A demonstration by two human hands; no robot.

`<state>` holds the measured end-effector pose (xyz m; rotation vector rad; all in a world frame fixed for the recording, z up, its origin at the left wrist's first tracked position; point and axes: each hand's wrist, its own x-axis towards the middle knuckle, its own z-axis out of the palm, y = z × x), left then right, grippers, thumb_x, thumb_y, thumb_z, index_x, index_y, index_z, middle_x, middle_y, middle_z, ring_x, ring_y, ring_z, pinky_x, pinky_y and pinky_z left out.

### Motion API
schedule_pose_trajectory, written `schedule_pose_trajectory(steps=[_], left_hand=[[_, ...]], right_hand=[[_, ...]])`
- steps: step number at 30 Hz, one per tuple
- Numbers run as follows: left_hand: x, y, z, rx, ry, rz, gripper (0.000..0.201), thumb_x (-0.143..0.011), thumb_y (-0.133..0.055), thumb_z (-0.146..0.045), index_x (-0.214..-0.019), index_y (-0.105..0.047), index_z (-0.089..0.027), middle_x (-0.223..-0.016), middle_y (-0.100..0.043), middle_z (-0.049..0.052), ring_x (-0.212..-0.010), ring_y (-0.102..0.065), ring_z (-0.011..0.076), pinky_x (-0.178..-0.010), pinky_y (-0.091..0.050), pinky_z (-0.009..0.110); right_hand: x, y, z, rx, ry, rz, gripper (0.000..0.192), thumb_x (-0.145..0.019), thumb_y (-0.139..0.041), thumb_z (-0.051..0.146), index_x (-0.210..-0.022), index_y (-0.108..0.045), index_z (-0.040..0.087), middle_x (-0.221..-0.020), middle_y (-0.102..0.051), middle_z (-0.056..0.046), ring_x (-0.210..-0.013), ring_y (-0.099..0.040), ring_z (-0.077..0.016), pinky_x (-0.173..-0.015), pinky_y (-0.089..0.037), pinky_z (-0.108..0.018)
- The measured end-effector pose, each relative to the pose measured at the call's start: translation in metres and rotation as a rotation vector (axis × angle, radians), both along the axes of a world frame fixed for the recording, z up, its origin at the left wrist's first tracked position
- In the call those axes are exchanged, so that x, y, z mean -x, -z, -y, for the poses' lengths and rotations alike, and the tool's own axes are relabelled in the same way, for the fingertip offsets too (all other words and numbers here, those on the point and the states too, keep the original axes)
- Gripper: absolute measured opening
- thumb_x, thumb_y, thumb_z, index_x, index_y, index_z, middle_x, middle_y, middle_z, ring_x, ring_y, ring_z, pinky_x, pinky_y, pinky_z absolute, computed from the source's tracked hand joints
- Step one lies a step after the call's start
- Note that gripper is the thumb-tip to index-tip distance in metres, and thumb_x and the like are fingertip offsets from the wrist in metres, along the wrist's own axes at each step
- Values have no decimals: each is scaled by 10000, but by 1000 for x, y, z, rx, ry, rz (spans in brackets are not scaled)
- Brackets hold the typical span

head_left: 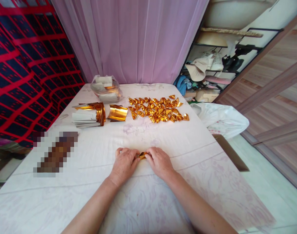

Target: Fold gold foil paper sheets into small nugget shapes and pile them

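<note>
Between my two hands, low over the cloth-covered table (pixel 102 175), is a small piece of gold foil paper (pixel 142 156), partly folded. My left hand (pixel 126 162) pinches its left end, and my right hand (pixel 160 162) grips the right end. The fingers cover much of the paper. Beyond the hands lie many folded gold foil pieces (pixel 160 110), spread in a loose patch. To their left is a curved gold foil sheet (pixel 117 113), beside a stack of foil paper (pixel 88 115) with pale backs showing.
A clear plastic bag (pixel 105 89) holding more paper stands at the table's back left. A blurred-out object (pixel 57 152) lies at the left. Right of the table are a white plastic bag (pixel 221 120) and a loaded shelf (pixel 211 65). A purple curtain (pixel 136 39) hangs behind.
</note>
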<state>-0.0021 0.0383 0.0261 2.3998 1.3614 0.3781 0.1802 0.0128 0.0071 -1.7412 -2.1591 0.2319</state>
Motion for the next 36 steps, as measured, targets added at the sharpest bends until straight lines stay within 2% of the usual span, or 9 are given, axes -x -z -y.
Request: schedule_pose_trajectory(steps=[6,12,18,24,29,33,36], left_hand=[[-5,-2,3,-63,-55,-101,180,-958,-462,-285,-958,-624,-205,-876,-718,40,-893,-607,225,-903,-305,423],[-8,-1,4,-148,-79,-169,160,-943,-496,-287,-921,-623,-192,-820,-708,56,-838,-617,256,-864,-327,439],[-7,-2,4,-130,-94,-165,124,-910,-554,-285,-931,-633,-191,-858,-709,60,-866,-609,267,-850,-332,438],[-5,0,2,-66,-92,-113,159,-930,-531,-294,-916,-684,-253,-900,-689,33,-897,-576,244,-803,-339,401],[-2,5,1,-52,-79,-78,207,-925,-554,-296,-1067,-700,-334,-928,-678,25,-919,-560,238,-822,-326,402],[-1,6,1,-70,-81,-72,237,-928,-553,-306,-1111,-698,-349,-908,-663,35,-897,-550,224,-821,-323,397],[-2,6,2,-79,-78,-75,252,-934,-544,-306,-1135,-691,-343,-907,-658,41,-898,-549,225,-826,-324,400]], right_hand=[[1,6,0,-59,25,-47,83,-933,-533,227,-858,-566,209,-801,-651,-18,-793,-594,-178,-703,-387,-277],[4,8,-1,-91,67,-50,100,-921,-563,227,-823,-578,215,-823,-638,-16,-798,-593,-167,-702,-399,-269],[5,9,-2,-83,90,-61,40,-897,-604,220,-862,-585,211,-814,-637,-7,-788,-597,-164,-701,-408,-272],[2,7,-2,-61,82,-56,75,-886,-623,213,-814,-600,214,-837,-623,-11,-789,-594,-161,-694,-412,-263],[-2,7,-2,-73,55,-57,103,-915,-561,192,-840,-624,225,-842,-619,-17,-824,-591,-165,-732,-425,-266],[-1,5,0,-82,51,-28,132,-918,-548,178,-979,-651,235,-895,-626,-28,-844,-580,-170,-743,-426,-270],[-1,2,2,-101,-25,42,235,-926,-540,187,-1124,-644,262,-935,-620,-39,-859,-568,-178,-734,-422,-269]])
